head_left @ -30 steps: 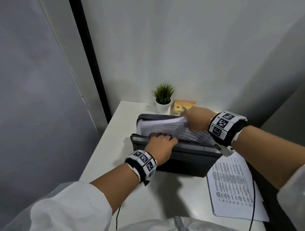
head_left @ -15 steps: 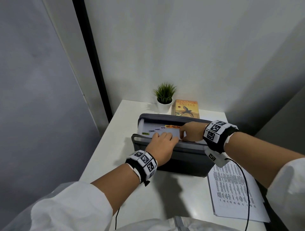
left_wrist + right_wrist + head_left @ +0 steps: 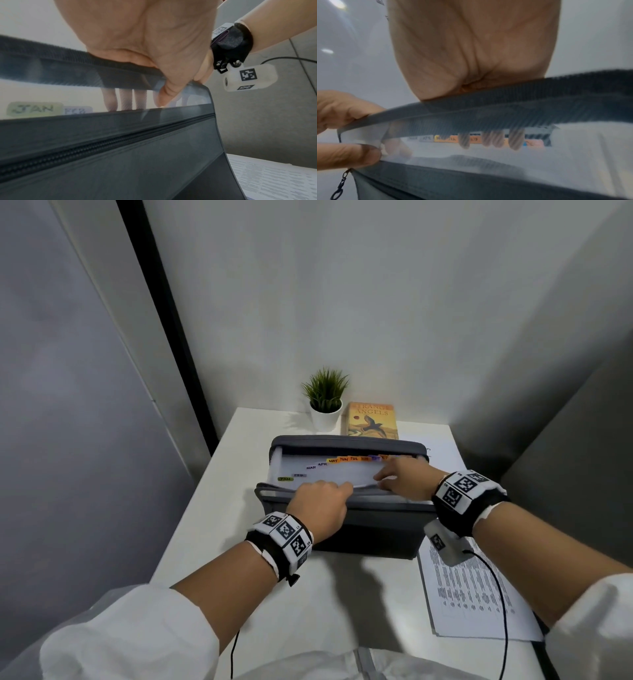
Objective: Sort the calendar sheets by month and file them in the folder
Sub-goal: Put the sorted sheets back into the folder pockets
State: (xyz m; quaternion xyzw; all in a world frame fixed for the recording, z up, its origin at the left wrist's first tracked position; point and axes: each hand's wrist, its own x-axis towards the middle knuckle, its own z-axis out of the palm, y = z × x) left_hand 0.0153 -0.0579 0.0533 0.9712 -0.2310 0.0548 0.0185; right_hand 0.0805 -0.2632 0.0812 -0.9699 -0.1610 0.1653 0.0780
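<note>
Grey folder, tabs JAN to JUL; left hand grips front wall, right hand reaches inside

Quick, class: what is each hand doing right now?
Left hand: its grip is on the folder front edge, fingers inside.
Right hand: fingers reach inside the folder; whether it holds anything cannot be told.

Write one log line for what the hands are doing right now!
left hand: holds folder front wall | right hand: fingers inside folder | sheets: stacked beside

A dark grey expanding folder stands open at frame centre, month tabs JAN onward showing; printed calendar sheets lie flat at lower right.
</note>
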